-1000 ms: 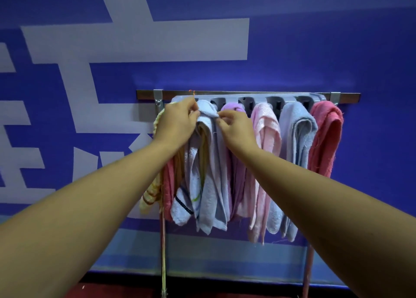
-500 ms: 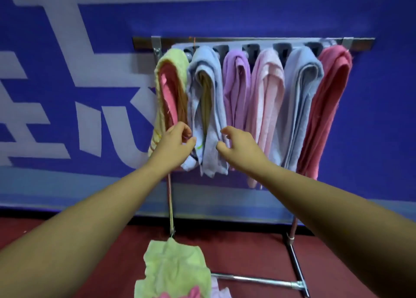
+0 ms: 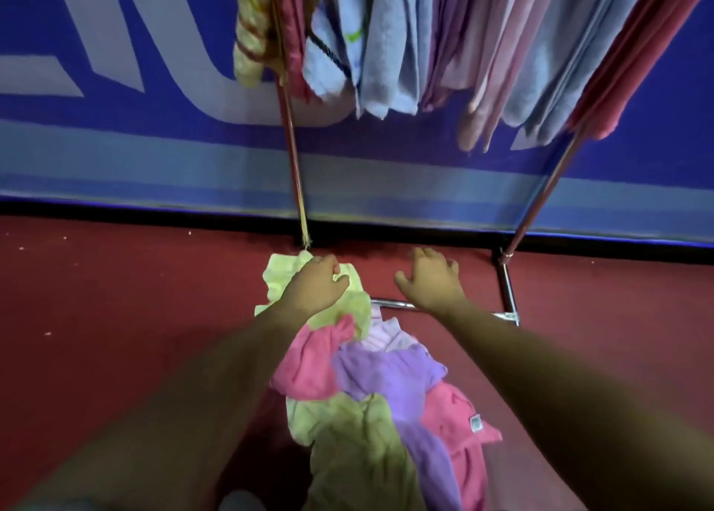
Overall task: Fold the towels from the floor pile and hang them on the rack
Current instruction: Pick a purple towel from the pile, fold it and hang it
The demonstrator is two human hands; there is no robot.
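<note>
Two hands reach down to the pile (image 3: 371, 387) on the floor (image 3: 116, 317), so the step in hand looks like picking the next towel, before any fold. The left hand (image 3: 315, 286) lies on the green towel (image 3: 280, 275) at the pile's far end, just beside the foot of the rack (image 3: 292, 155). Its fingers curl onto the cloth and seem to pinch it, though the fingertips are partly hidden. The right hand (image 3: 430, 282) hovers over the base bar (image 3: 390, 303), fingers spread wide, holding nothing.

Next, I judge, the green towel must come up clear of the pink towel (image 3: 309, 364) at its near edge. The right hand then needs to find a second corner so the cloth can be spread and folded.

No basket or bin shows; the rack is the only holder. Hanging from it, packed side by side, are a striped towel (image 3: 251, 39), blue towels (image 3: 386, 47), a lilac towel (image 3: 444, 47), a pale pink towel (image 3: 494, 66), a grey-blue towel (image 3: 548, 66) and a red towel (image 3: 637, 47). The rail itself is out of view, so free room cannot be told. In the pile, a purple towel (image 3: 386, 375) and more green and pink ones lie crumpled and overlapping.
</note>
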